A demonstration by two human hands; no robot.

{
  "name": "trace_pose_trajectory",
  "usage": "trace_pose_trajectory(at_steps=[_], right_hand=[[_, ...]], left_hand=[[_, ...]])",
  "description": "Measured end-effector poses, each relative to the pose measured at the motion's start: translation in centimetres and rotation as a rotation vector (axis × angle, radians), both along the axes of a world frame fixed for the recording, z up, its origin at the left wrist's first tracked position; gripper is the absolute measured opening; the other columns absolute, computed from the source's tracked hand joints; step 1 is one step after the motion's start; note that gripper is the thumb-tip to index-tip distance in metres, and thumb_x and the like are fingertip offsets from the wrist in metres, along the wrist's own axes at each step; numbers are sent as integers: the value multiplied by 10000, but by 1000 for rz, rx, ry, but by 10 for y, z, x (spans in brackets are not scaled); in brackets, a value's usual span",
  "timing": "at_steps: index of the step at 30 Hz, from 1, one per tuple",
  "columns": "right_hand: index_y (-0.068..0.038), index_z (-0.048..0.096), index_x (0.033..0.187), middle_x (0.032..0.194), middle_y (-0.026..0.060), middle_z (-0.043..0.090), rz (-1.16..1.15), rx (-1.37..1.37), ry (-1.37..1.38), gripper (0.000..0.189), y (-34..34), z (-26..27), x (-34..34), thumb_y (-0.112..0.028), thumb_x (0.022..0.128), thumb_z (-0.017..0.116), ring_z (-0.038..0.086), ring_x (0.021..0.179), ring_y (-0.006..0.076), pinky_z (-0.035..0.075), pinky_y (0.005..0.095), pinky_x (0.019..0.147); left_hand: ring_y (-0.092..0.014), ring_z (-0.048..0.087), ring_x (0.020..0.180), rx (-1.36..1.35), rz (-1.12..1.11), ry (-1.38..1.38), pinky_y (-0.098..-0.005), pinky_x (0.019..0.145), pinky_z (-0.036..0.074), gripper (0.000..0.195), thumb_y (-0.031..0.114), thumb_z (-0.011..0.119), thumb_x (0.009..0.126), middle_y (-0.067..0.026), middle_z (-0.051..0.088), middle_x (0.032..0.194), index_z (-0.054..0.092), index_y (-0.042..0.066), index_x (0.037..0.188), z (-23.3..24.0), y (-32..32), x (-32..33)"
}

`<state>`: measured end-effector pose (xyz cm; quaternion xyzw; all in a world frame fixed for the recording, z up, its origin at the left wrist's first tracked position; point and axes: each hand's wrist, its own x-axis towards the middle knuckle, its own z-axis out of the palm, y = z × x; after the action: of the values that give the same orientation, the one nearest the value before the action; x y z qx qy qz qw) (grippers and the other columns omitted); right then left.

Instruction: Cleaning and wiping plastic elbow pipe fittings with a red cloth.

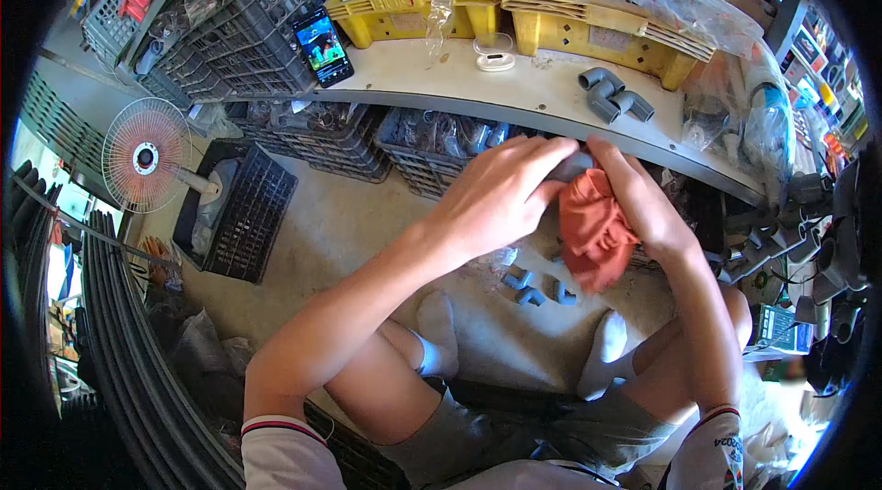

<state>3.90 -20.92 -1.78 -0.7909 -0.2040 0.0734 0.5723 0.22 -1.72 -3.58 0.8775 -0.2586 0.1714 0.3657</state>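
Observation:
A grey plastic pipe fitting [570,166] is between my two hands, mostly covered by fingers, so its full shape is hidden. My left hand [506,180] grips it from the left. From the right, my right hand [630,190] presses an orange-red cloth [598,228] against it, and the loose end of the cloth hangs down. Several grey elbow fittings [530,296] lie on the floor below, between my feet. On the shelf beyond my hands, a small group of grey elbow fittings [605,99] rests near the front edge.
Yellow bins [413,18] with plastic bags stand along the shelf [441,80]. A phone [322,48] leans on a black crate [255,35]; a small white case [495,61] lies nearby. Crates [420,170] sit under the shelf. Left are a fan [146,156] and black pipes [131,352].

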Motion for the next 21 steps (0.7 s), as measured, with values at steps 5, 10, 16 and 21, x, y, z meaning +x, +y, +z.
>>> trace_pose_trajectory(at_steps=[5,10,16,21], right_hand=[[23,639,1058,985,73,661,-29,359,634,532,9,2,-5,-447,1047,391,567,912,123,446,305,857],[11,609,946,826,224,643,-141,-57,-323,423,3,-7,0,-365,1028,432,626,766,373,477,408,753],[35,581,946,825,251,631,-55,-157,-343,429,-1,-8,-2,-356,1020,422,611,821,414,463,443,778],[-19,620,1043,902,56,663,-1,414,717,430,15,4,-13,-403,1025,428,615,830,160,486,309,816]], left_hand=[[-383,647,941,119,43,-205,-439,830,541,401,12,700,791,-196,656,1088,583,7,1175,3,7,0],[-131,647,768,-280,-7,447,-245,652,479,194,52,599,887,-181,658,928,585,12,1076,12,-8,-4],[-318,659,827,91,12,-20,-394,758,532,247,5,582,837,-196,655,987,567,-30,1081,7,-7,-5],[-308,635,957,347,8,-305,-414,850,531,380,15,666,780,-154,660,1101,614,25,1157,-8,7,-5]])
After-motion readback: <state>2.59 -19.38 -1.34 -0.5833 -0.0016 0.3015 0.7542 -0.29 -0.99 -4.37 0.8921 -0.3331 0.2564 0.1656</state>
